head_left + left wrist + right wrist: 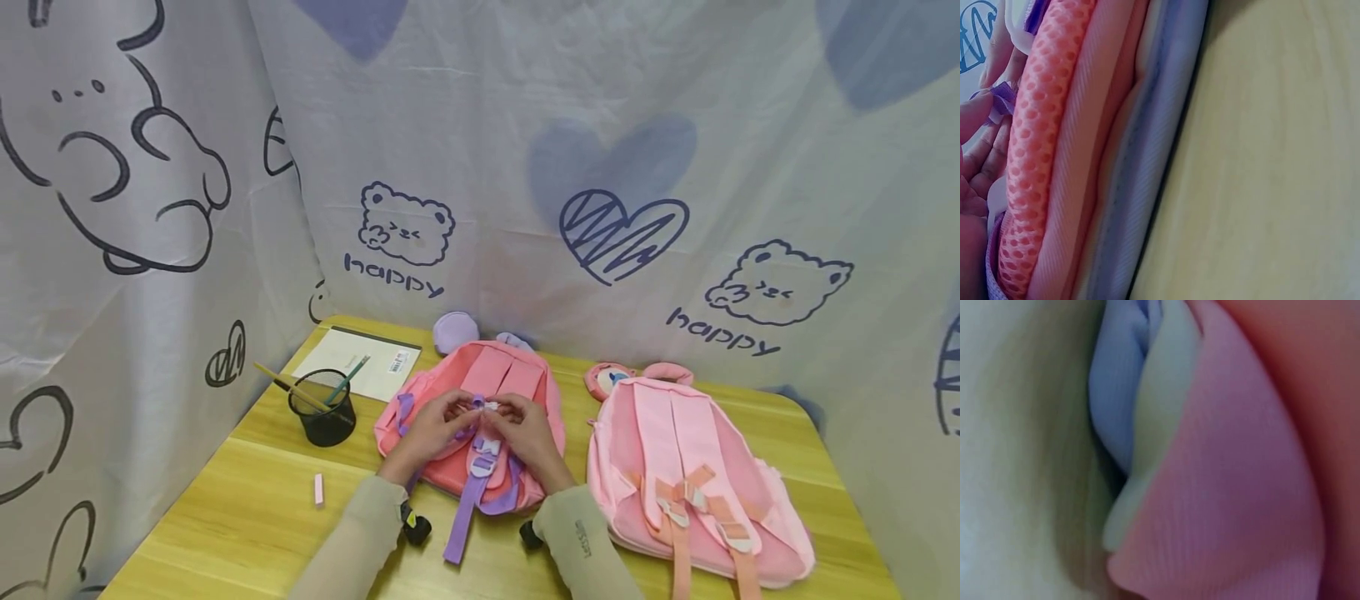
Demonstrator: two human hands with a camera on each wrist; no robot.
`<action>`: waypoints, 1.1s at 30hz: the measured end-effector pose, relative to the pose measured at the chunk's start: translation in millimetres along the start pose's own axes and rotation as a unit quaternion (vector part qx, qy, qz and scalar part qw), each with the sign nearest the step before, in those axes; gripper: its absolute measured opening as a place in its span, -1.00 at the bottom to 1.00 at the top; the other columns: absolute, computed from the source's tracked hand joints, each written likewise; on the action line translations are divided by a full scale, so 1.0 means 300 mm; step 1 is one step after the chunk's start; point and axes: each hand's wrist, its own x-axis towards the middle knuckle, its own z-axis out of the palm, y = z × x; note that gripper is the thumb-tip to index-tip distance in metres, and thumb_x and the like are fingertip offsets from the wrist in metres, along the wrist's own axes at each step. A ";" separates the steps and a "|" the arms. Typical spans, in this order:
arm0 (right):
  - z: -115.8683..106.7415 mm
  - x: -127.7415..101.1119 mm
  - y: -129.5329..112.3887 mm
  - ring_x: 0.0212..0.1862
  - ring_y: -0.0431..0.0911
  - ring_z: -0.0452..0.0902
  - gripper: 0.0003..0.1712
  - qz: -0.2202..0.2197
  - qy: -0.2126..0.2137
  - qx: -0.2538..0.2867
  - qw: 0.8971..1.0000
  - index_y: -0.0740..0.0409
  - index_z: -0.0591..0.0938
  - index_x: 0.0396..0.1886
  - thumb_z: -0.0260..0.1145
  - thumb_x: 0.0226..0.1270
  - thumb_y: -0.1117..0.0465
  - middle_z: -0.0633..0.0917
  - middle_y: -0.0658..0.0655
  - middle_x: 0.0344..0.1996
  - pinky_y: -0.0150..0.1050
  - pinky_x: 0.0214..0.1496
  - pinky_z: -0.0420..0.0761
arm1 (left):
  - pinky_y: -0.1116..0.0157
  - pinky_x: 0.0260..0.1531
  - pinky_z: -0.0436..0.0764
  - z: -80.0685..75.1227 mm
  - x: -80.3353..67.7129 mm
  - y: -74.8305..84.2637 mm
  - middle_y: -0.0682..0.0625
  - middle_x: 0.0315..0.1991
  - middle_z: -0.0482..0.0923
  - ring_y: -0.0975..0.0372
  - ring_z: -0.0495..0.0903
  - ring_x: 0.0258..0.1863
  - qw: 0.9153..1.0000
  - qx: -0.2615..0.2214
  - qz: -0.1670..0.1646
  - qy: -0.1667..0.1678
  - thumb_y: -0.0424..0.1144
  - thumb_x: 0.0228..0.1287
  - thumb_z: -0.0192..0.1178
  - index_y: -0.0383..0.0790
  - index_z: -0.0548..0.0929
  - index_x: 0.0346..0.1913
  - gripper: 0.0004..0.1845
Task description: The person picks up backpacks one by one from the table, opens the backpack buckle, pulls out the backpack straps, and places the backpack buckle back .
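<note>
- While both hands meet over the middle of the table (pixel 225 500), the left hand (pixel 431 429) and right hand (pixel 528 433) pinch a small white buckle (pixel 489 406) on a purple strap (pixel 467 500), fingers curled around it.
- That strap belongs to the pink backpack (pixel 510 379), which lies back-up at the centre of the head view, just beyond the wrists.
- At 3 o'clock from it lies a second backpack (pixel 697 475), paler pink, straps up, close by but apart.
- At 9 o'clock stands a black mesh cup (pixel 324 412) with pencils, and a notebook (pixel 360 367) lies flat behind it at about 10 o'clock.
- At 8 o'clock from the backpack a small pink eraser (pixel 318 489) lies alone on the wood.
- Only the head view shows the whole layout and both hands together.
- From the left wrist, the backpack (pixel 1054 156) is seen edge-on: orange-pink mesh padding, pink and lilac layers, with bare table (pixel 1272 156) at 3 o'clock and fingers (pixel 985 156) touching a bit of purple strap (pixel 1002 100) at 9 o'clock.
- From the right wrist, only blurred folds of pink, lilac and pale fabric (pixel 1210 487) fill the frame; no fingers or buckle can be made out there.
</note>
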 end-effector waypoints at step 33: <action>-0.026 -0.001 0.000 -0.13 -0.20 0.60 -0.74 0.021 -0.049 -0.025 0.998 0.25 0.76 -0.02 0.35 0.48 0.16 0.79 0.17 -0.14 -0.32 -0.04 0.58 | 0.39 -0.33 0.54 0.015 -0.020 0.002 0.13 -0.43 0.61 0.32 0.54 -0.41 0.994 0.090 0.060 0.020 -0.31 0.24 0.45 -0.09 0.75 -0.29 -0.93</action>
